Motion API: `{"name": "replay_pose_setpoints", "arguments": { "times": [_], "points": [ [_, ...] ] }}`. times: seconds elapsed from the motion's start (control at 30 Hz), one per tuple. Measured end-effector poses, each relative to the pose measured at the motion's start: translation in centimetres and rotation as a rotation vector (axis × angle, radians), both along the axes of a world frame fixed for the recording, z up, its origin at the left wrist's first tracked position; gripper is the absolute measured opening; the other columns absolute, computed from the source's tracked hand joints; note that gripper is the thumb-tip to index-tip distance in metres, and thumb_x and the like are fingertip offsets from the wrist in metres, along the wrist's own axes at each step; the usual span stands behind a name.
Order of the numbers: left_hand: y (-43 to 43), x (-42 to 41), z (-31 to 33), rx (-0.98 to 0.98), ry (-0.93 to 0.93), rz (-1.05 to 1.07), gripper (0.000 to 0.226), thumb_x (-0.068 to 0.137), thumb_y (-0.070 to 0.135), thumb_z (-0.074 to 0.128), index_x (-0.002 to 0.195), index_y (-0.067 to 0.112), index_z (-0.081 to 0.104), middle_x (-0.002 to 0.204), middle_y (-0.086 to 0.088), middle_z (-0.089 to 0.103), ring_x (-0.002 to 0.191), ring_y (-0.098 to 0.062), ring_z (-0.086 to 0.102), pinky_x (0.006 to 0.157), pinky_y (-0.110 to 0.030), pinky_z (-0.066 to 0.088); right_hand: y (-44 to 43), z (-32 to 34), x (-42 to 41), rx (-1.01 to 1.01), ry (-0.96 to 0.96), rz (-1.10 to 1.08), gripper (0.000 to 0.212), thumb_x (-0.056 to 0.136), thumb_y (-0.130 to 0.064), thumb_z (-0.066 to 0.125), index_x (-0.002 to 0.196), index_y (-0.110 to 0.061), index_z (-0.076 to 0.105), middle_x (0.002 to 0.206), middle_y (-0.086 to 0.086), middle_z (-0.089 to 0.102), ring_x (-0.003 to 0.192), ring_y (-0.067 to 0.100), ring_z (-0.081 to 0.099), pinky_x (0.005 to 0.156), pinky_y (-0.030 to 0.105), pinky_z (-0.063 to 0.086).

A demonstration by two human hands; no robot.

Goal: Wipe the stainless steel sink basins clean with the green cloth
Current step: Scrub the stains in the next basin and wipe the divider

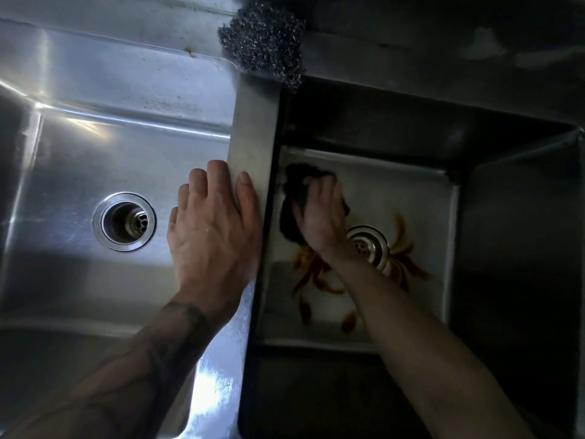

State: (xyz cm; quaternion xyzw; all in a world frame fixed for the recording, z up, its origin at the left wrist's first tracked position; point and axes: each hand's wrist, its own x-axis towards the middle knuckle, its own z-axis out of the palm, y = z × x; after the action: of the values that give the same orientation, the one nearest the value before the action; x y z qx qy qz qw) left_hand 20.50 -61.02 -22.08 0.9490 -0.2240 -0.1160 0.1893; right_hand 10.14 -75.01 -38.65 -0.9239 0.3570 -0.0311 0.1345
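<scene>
Two stainless steel basins lie below me. The left basin (79, 147) is shiny, with a round drain (124, 222). The right basin (395, 198) is deeper and darker, and brown streaks (316, 277) fan out around its drain (370, 245). My right hand (323, 217) is down in the right basin, pressing a dark green cloth (294, 204) against the floor at the far left corner; its fingers curl over the cloth. My left hand (212, 229) rests on the divider (253, 137) between the basins, thumb on top, fingers over the left side.
A steel wool scourer (264, 42) sits on the back rim above the divider. The back ledge (443, 52) on the right is in shadow. The right basin's walls are steep and dark.
</scene>
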Motion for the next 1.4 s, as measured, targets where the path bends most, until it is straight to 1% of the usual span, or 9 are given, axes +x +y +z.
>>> {"name": "replay_pose_setpoints", "arguments": {
  "times": [0.1,0.23,0.3,0.47,0.67,0.87,1.07,1.27,1.4],
  "points": [
    [0.4,0.1,-0.5,0.019,0.000,-0.017,0.060,0.105,0.043,-0.004,0.115,0.014,0.048,0.114,-0.009,0.046,0.103,-0.032,0.042,0.078,-0.039,0.024,-0.6,-0.5,-4.4,0.023,0.035,0.299,0.046,0.094,-0.043,0.056,0.126,-0.011,0.057,0.117,0.013,0.053,0.106,0.032,0.050,0.092,0.044,0.048],
    [-0.1,0.0,0.2,0.020,-0.021,-0.030,0.050,0.106,0.045,0.010,0.106,0.013,0.048,0.106,-0.011,0.049,0.098,-0.035,0.046,0.080,-0.045,0.033,-4.5,-0.9,-3.1,-0.115,0.010,-0.282,0.048,0.098,-0.043,0.050,0.119,-0.001,0.059,0.112,0.022,0.056,0.103,0.040,0.053,0.090,0.050,0.049],
    [0.0,0.0,0.1,-0.003,0.002,-0.008,0.051,0.106,0.044,0.008,0.108,0.013,0.048,0.108,-0.010,0.049,0.099,-0.034,0.045,0.078,-0.044,0.030,-3.7,-0.4,-0.8,-0.099,-0.010,-0.368,0.048,0.097,-0.042,0.052,0.118,0.000,0.059,0.111,0.023,0.056,0.102,0.042,0.053,0.093,0.050,0.048],
    [-0.1,-0.2,0.8,-0.018,-0.015,-0.001,0.043,0.107,0.044,0.019,0.105,0.013,0.048,0.105,-0.014,0.053,0.097,-0.039,0.048,0.075,-0.044,0.029,0.8,-0.6,-5.7,0.052,0.055,0.383,0.046,0.094,-0.043,0.056,0.125,-0.010,0.057,0.117,0.013,0.052,0.106,0.032,0.050,0.093,0.045,0.048],
    [-0.2,-0.2,0.8,-0.004,-0.079,-0.033,0.042,0.107,0.045,0.022,0.104,0.012,0.048,0.105,-0.016,0.054,0.097,-0.041,0.051,0.075,-0.041,0.027,-2.2,-0.8,-2.4,-0.035,-0.041,-0.313,0.045,0.099,-0.045,0.053,0.122,-0.006,0.058,0.115,0.017,0.053,0.106,0.035,0.049,0.093,0.045,0.046],
    [-0.1,-0.3,0.9,-0.009,-0.082,-0.033,0.041,0.107,0.045,0.024,0.104,0.013,0.048,0.105,-0.016,0.055,0.098,-0.042,0.052,0.074,-0.043,0.029,1.5,-0.6,-7.0,0.055,0.037,0.450,0.045,0.095,-0.045,0.052,0.123,-0.010,0.057,0.115,0.013,0.053,0.104,0.033,0.051,0.092,0.044,0.047],
    [-0.1,-0.4,1.0,-0.032,-0.081,-0.018,0.038,0.108,0.045,0.026,0.106,0.013,0.047,0.108,-0.014,0.056,0.101,-0.041,0.053,0.074,-0.044,0.030,-2.1,-0.3,-1.2,-0.043,-0.003,-0.317,0.051,0.097,-0.048,0.049,0.122,-0.005,0.058,0.116,0.020,0.054,0.105,0.038,0.051,0.093,0.048,0.047],
    [-0.1,-0.4,1.0,-0.018,-0.096,-0.041,0.041,0.108,0.046,0.022,0.106,0.013,0.048,0.105,-0.015,0.055,0.098,-0.042,0.052,0.073,-0.044,0.029,2.9,-0.3,-6.8,0.037,0.046,0.432,0.047,0.096,-0.049,0.053,0.124,-0.011,0.056,0.114,0.012,0.052,0.103,0.033,0.051,0.090,0.047,0.049],
    [-0.2,-0.4,0.9,-0.036,-0.091,-0.018,0.039,0.107,0.046,0.025,0.106,0.014,0.048,0.106,-0.014,0.056,0.099,-0.041,0.054,0.073,-0.043,0.030,-1.9,-0.9,-4.0,-0.065,0.027,-0.052,0.047,0.099,-0.049,0.051,0.121,-0.008,0.057,0.115,0.018,0.053,0.102,0.036,0.052,0.088,0.047,0.049]
  ]
}}
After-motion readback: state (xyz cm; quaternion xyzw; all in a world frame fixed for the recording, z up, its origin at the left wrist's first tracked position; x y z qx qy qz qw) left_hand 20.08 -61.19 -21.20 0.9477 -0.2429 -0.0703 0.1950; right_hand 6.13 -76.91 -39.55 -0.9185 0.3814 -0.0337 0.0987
